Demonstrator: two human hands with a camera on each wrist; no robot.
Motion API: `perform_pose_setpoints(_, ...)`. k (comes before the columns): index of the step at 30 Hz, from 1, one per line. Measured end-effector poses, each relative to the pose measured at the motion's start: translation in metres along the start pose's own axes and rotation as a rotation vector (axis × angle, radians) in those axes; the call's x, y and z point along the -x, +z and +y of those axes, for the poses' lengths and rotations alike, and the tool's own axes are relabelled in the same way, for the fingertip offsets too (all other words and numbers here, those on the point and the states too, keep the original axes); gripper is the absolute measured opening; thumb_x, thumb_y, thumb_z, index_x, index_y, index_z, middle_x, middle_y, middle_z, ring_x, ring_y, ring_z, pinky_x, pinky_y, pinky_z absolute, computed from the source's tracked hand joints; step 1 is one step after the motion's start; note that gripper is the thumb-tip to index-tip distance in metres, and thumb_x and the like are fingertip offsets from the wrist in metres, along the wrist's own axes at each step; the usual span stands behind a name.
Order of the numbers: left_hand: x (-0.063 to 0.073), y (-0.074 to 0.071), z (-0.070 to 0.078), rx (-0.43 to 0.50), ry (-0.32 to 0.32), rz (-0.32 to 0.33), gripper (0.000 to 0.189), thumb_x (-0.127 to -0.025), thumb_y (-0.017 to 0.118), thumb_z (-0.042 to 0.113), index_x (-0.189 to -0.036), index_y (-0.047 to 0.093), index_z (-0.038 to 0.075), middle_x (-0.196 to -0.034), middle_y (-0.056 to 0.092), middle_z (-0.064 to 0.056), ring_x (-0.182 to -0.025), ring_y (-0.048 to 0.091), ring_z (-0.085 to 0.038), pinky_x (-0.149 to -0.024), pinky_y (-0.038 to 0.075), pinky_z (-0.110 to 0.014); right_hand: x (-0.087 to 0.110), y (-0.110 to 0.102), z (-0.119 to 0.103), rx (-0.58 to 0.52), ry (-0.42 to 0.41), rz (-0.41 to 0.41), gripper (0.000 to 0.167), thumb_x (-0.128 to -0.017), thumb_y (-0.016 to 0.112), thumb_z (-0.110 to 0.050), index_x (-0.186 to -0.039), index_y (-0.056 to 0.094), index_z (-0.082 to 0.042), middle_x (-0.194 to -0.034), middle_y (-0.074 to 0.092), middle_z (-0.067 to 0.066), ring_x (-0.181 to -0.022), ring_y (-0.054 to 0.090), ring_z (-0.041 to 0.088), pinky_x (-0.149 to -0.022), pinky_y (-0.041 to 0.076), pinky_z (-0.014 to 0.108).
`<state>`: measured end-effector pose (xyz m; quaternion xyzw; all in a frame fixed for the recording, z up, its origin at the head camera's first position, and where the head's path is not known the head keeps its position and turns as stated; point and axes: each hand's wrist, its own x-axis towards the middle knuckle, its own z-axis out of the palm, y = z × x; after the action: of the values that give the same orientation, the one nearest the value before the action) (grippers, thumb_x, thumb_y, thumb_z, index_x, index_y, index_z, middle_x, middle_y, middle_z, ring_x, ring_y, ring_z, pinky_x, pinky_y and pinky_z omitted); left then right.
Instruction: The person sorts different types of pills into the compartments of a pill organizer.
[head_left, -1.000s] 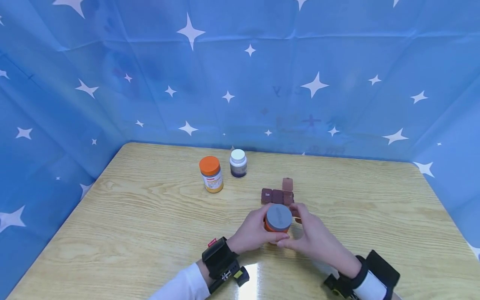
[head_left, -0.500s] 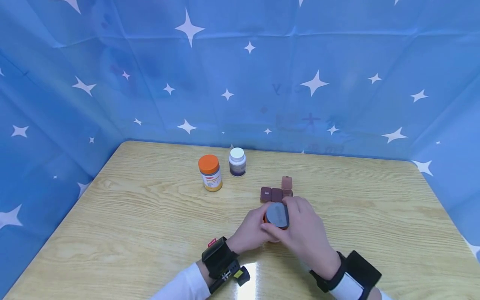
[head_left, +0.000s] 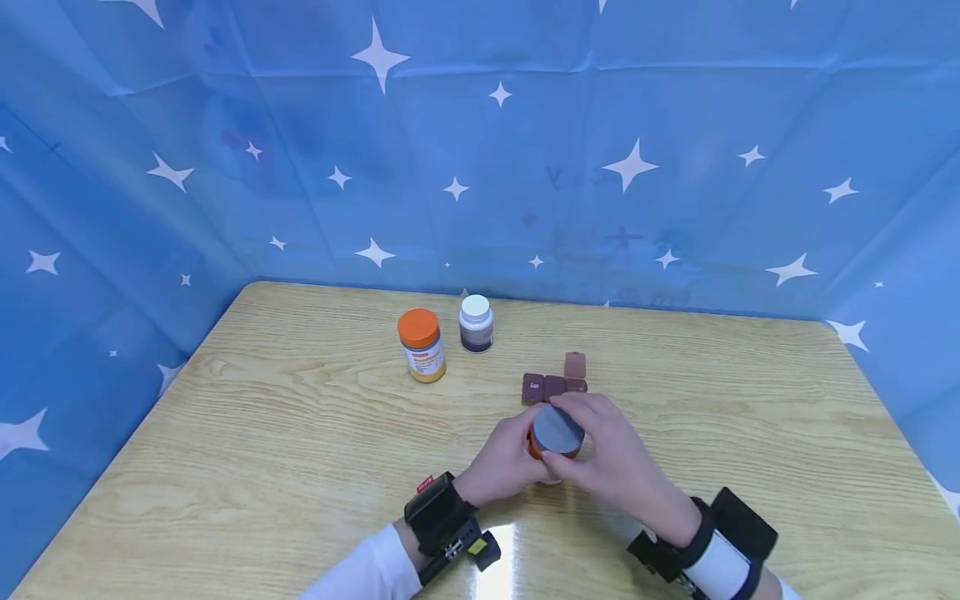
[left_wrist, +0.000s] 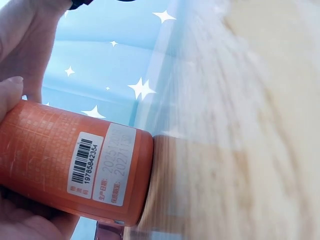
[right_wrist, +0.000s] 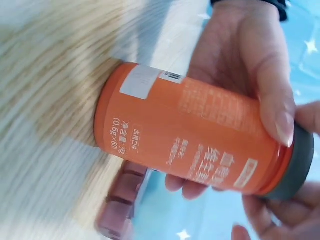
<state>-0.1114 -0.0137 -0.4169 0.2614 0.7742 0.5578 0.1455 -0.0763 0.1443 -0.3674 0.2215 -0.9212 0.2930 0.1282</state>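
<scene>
An orange supplement bottle with a grey lid stands upright on the table, its base at the wood in both wrist views. My left hand grips the bottle's body from the left, thumb and fingers curled round it. From the right, my right hand pinches the lid between thumb and fingers. The left wrist view shows a barcode label on the bottle's side. Just behind the bottle lies a row of small brown lidded compartments, like a pill organizer, partly hidden by the right hand.
Farther back on the wooden table stand a bottle with an orange lid and a smaller white-capped bottle. A blue star-patterned cloth rises behind the table's back edge.
My right hand has shifted left onto the lid, swung its wrist inward, then turned partly back to the right. The left hand and bottle have stayed in place.
</scene>
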Motion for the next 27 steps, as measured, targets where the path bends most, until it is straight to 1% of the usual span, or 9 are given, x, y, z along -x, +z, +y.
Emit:
perform_pose_setpoints(3,0.0,-0.001,0.0,0.0,0.01,-0.01,0.056,-0.073,0.071,0.008,-0.124,0.05,0.012,-0.116,0.062,-0.006,-0.101,0.056,-0.011,-0.089,0.045,-0.02,-0.002,-0.005,0.008,-0.106,-0.013,-0.086,0.053,-0.072,0.076,-0.014,-0.121,0.058,-0.004,-0.119,0.061,0.013,-0.107,0.058,0.03,-0.082,0.052,0.042)
perform_pose_setpoints(5,0.0,-0.002,0.0,-0.001,0.009,-0.014,0.057,-0.074,0.071,0.009,-0.126,0.049,0.012,-0.117,0.062,-0.006,-0.101,0.057,-0.011,-0.089,0.045,-0.02,-0.003,-0.008,0.014,-0.169,-0.023,-0.137,0.055,-0.073,0.075,-0.013,-0.125,0.056,-0.006,-0.123,0.06,0.013,-0.11,0.057,0.031,-0.084,0.051,0.042)
perform_pose_setpoints(9,0.001,-0.002,0.0,0.0,0.001,-0.018,0.06,-0.074,0.073,0.011,-0.129,0.048,0.013,-0.118,0.061,-0.005,-0.102,0.056,-0.011,-0.09,0.045,-0.021,-0.004,-0.011,0.025,-0.285,-0.024,-0.229,0.059,-0.076,0.074,-0.012,-0.13,0.052,-0.012,-0.127,0.058,0.008,-0.115,0.056,0.026,-0.089,0.049,0.035)
perform_pose_setpoints(11,0.001,-0.002,0.0,-0.001,0.001,-0.018,0.06,-0.075,0.074,0.013,-0.129,0.048,0.013,-0.119,0.061,-0.005,-0.104,0.056,-0.012,-0.092,0.045,-0.022,-0.004,-0.011,0.027,-0.325,-0.011,-0.262,0.061,-0.077,0.074,-0.015,-0.133,0.05,-0.015,-0.13,0.057,0.006,-0.117,0.054,0.024,-0.091,0.048,0.034)
perform_pose_setpoints(13,0.001,-0.002,0.0,0.002,0.0,-0.021,0.061,-0.075,0.075,0.015,-0.13,0.047,0.014,-0.121,0.06,-0.004,-0.106,0.056,-0.012,-0.093,0.044,-0.023,-0.004,-0.011,0.028,-0.348,0.012,-0.281,0.065,-0.077,0.074,-0.021,-0.135,0.046,-0.018,-0.133,0.054,0.005,-0.121,0.051,0.024,-0.094,0.046,0.038)
perform_pose_setpoints(16,0.001,-0.002,0.0,0.002,0.002,-0.023,0.061,-0.076,0.075,0.018,-0.13,0.047,0.016,-0.122,0.059,-0.001,-0.109,0.055,-0.011,-0.095,0.044,-0.024,-0.002,-0.007,0.023,-0.329,0.041,-0.257,0.076,-0.074,0.077,-0.029,-0.139,0.041,-0.015,-0.137,0.049,0.008,-0.124,0.048,0.027,-0.094,0.045,0.046)
perform_pose_setpoints(19,0.0,-0.003,0.001,-0.002,0.009,-0.024,0.06,-0.075,0.075,0.015,-0.129,0.048,0.016,-0.122,0.059,-0.001,-0.11,0.055,-0.011,-0.097,0.043,-0.026,0.0,-0.003,0.016,-0.252,0.073,-0.18,0.082,-0.071,0.079,-0.033,-0.138,0.039,-0.007,-0.135,0.049,0.014,-0.12,0.051,0.03,-0.091,0.047,0.048)
perform_pose_setpoints(23,-0.001,-0.002,0.0,-0.009,0.008,-0.026,0.06,-0.074,0.074,0.007,-0.127,0.049,0.015,-0.123,0.059,-0.001,-0.11,0.054,-0.011,-0.099,0.042,-0.027,0.004,0.003,0.006,-0.157,0.133,-0.076,0.077,-0.068,0.08,-0.032,-0.13,0.045,-0.002,-0.124,0.056,0.014,-0.109,0.057,0.026,-0.084,0.05,0.044)
perform_pose_setpoints(27,-0.001,-0.001,-0.002,0.0,-0.005,-0.015,0.06,-0.072,0.073,0.003,-0.126,0.05,0.013,-0.121,0.06,-0.003,-0.108,0.055,-0.013,-0.097,0.043,-0.026,0.007,0.006,0.001,-0.146,0.19,-0.019,0.066,-0.068,0.081,-0.026,-0.121,0.051,-0.001,-0.113,0.061,0.011,-0.101,0.059,0.023,-0.081,0.051,0.043)
